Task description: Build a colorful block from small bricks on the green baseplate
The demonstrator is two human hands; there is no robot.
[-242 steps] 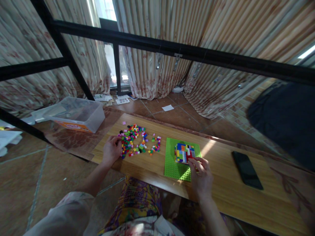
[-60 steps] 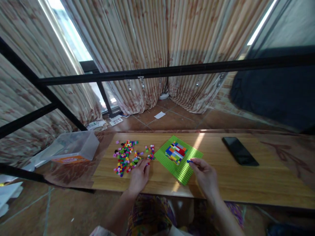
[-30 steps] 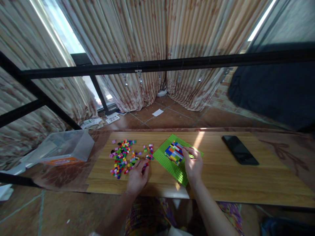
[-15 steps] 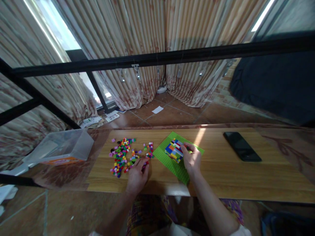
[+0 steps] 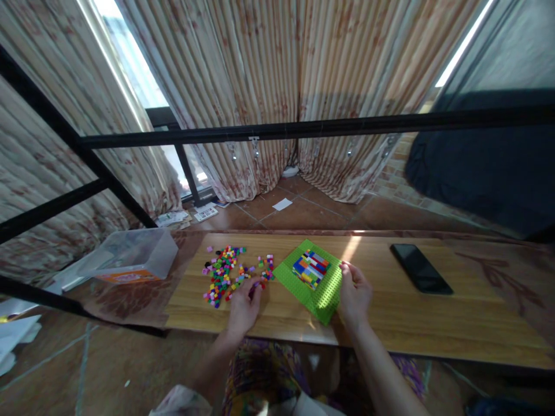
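A block of stacked multicoloured toy bricks (image 5: 310, 269) stands on a green studded baseplate (image 5: 289, 269), striped with red, white and blue on top. My right hand (image 5: 356, 294) is at the plate's right corner, apart from the stack. Its thumb and fingers are pinched together, and a small red brick (image 5: 342, 264) shows at the tips. At the near edge of the loose bricks (image 5: 221, 271), my left hand (image 5: 243, 309) has its fingers curled down among a few pieces. What lies between those fingertips is too small to make out.
A black phone (image 5: 420, 268) lies on the right of the wooden table (image 5: 390, 323). Left of the table sits a clear plastic box (image 5: 147, 254) with an orange label. A black metal rail (image 5: 277, 132) crosses in front of the curtains (image 5: 260, 69).
My right hand has drawn away from the brick stack, rightward to the baseplate's edge. My left hand stays at the loose bricks. The whole view has tilted slightly upward.
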